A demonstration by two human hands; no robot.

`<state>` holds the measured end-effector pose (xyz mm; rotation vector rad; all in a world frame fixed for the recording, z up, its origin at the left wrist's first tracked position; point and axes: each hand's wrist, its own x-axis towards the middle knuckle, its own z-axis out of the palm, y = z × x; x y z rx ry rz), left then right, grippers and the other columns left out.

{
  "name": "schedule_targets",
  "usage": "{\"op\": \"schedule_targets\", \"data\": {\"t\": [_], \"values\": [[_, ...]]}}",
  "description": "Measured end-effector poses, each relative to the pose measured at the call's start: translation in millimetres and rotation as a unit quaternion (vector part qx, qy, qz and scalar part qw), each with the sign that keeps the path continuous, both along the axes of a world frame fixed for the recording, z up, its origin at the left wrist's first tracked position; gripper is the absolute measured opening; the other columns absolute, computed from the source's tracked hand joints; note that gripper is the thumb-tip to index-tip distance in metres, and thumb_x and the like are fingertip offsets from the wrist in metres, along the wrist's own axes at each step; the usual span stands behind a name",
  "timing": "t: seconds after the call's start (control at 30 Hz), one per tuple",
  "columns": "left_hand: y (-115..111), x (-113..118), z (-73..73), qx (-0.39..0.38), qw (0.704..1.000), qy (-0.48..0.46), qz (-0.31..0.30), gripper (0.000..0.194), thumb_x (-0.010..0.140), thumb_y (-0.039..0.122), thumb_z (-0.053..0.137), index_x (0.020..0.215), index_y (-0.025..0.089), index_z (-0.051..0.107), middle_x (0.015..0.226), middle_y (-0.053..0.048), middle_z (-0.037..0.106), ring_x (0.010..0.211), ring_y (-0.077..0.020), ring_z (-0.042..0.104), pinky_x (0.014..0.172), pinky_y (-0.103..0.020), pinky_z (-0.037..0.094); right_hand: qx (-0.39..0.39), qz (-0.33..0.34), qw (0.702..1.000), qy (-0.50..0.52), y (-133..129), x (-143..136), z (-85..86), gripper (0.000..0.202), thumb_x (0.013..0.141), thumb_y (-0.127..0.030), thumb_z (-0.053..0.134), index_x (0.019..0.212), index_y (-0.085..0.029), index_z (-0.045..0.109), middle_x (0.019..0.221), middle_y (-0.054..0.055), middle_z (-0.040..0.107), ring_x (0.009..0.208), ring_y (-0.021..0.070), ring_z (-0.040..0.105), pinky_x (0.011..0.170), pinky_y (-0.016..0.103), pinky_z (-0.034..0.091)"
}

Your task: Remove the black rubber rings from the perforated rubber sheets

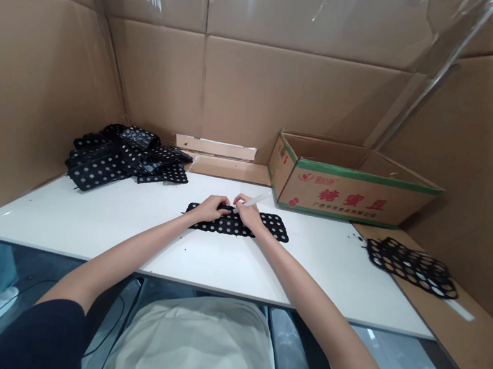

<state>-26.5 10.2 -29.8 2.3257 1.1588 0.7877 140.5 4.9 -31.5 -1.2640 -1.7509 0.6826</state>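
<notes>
A black strip with white dots (274,227) lies flat across the middle of the white table. My left hand (211,209) is on its upper left part, fingers closed at the top edge, pinching the black material. Close beside it, my right hand (248,213) is closed around a thin whitish pen-like tool (257,199), whose lower end points at the strip between both hands. The tool's tip is too small to make out.
Black dotted pieces (103,164) are heaped at the back left. An open cardboard box (348,195) with green edges stands at the back right. Black netting with round holes (412,266) lies at the right. Cardboard walls (288,103) surround the white table (116,226).
</notes>
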Motion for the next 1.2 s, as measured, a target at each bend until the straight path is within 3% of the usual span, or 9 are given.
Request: {"op": "schedule_targets", "data": {"t": [0.57,0.67,0.77,0.93,1.07,1.2], "values": [[0.0,-1.0,0.0,0.01,1.0,0.001,-0.003,0.009,0.076,0.022,0.055,0.081,0.016,0.057,0.076,-0.001,0.062,0.073,-0.0161,0.056,0.072,-0.028,0.042,-0.016,-0.015,0.997,-0.072,1.0,-3.9,3.2,0.019,0.072,-0.022,0.035,0.055,-0.019,0.044,0.061,0.001,0.049,0.066,0.0156,0.045,0.061,0.027,0.029],[-1.1,-1.0,0.7,0.007,1.0,-0.003,-0.007,0.009,0.075,0.023,0.055,0.081,0.015,0.057,0.077,-0.002,0.063,0.074,-0.0163,0.056,0.072,-0.028,0.042,-0.023,-0.007,0.999,-0.034,1.7,-2.9,1.3,0.019,0.071,-0.023,0.036,0.054,-0.019,0.045,0.059,0.001,0.048,0.065,0.0151,0.045,0.061,0.026,0.031],[-1.3,-0.6,1.9,0.0,1.0,-0.008,-0.008,0.01,0.075,0.023,0.056,0.08,0.015,0.057,0.079,-0.002,0.063,0.076,-0.0164,0.056,0.073,-0.028,0.042,-0.057,0.013,0.996,0.071,2.6,0.6,0.1,0.013,0.069,-0.027,0.043,0.06,-0.019,0.048,0.057,-0.002,0.046,0.058,0.0131,0.043,0.056,0.025,0.031],[4.6,-6.6,8.5,-0.012,1.0,0.022,-0.016,0.011,0.072,0.024,0.058,0.079,0.015,0.058,0.076,-0.002,0.062,0.072,-0.0154,0.054,0.071,-0.027,0.042,-0.108,0.018,0.96,0.258,0.8,11.4,4.5,0.02,0.068,-0.038,0.055,0.065,-0.021,0.044,0.048,-0.007,0.031,0.042,0.0083,0.028,0.044,0.023,0.021],[6.7,-20.2,18.7,-0.03,0.997,0.054,-0.047,0.014,0.071,0.021,0.057,0.083,0.014,0.061,0.075,-0.001,0.062,0.07,-0.0143,0.053,0.069,-0.026,0.042,-0.093,0.049,0.958,0.268,-5.4,15.8,7.4,0.038,0.065,-0.045,0.065,0.057,-0.021,0.038,0.042,-0.008,0.027,0.039,0.0065,0.024,0.043,0.023,0.016],[1.0,-25.9,23.3,-0.044,0.996,0.049,-0.058,0.021,0.073,0.024,0.056,0.092,0.016,0.062,0.077,-0.001,0.064,0.069,-0.0141,0.054,0.068,-0.026,0.042,-0.078,0.062,0.967,0.236,-8.1,14.4,5.6,0.042,0.063,-0.049,0.069,0.057,-0.02,0.04,0.039,-0.007,0.036,0.039,0.0071,0.03,0.043,0.023,0.019]]}}
